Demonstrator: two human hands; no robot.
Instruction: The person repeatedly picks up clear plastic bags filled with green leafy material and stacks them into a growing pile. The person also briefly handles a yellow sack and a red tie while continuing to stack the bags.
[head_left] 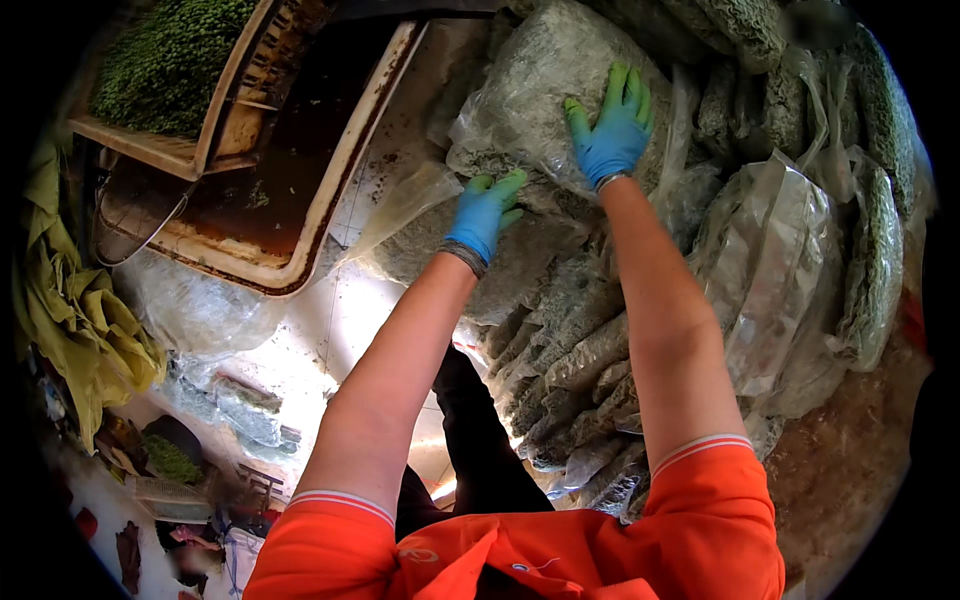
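Note:
A large clear plastic bag (545, 85) packed with grey-green, crumbly-looking material lies on top of a pile of similar bags. My right hand (612, 135), in a blue glove with green fingertips, rests on its upper surface with the fingers spread. At the bag's near left corner is my left hand (485, 215), gloved the same way. Its fingers are apart and touch the bag's lower edge, with no clear grip showing. Loose clear film (410, 205) trails out left of that hand. Below it, a stack of flattened filled bags (570, 350) runs toward me.
A brown-stained white tub (345, 165) holding dark liquid stands at left. Over it sits a crate (205, 140) of small green pieces (170, 65). Yellow-green cloth (85, 320) hangs at far left. More filled bags (770, 260) crowd the right side. Plastic packets (245, 410) lie on the pale floor.

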